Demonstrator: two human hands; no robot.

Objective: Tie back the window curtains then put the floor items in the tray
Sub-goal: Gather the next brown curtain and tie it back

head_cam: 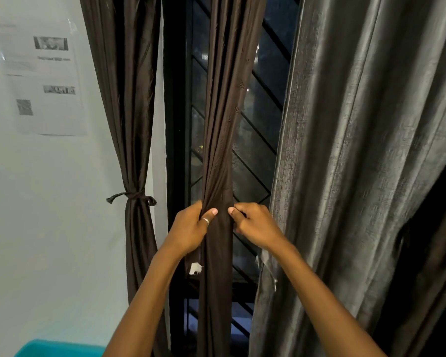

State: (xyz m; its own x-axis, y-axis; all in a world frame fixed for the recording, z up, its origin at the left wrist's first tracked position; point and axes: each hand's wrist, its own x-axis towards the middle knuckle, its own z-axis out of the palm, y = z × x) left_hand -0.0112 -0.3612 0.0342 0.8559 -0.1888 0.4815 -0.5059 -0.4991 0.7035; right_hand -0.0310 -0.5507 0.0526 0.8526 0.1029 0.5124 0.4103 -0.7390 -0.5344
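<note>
A dark brown middle curtain (225, 104) hangs bunched in front of the window (262, 140). My left hand (191, 229), with a ring on the thumb, grips the bunch from its left side. My right hand (255, 224) pinches the same bunch from the right at the same height. To the left, another dark brown curtain (124, 99) is gathered and bound by a knotted fabric tie (134, 196). A grey curtain (358, 163) hangs loose on the right.
A white wall (49, 215) on the left carries a printed paper sheet (47, 81). A teal container edge (59, 349) shows at the bottom left. The window has dark diagonal bars. A small white tag (195, 268) hangs below my left hand.
</note>
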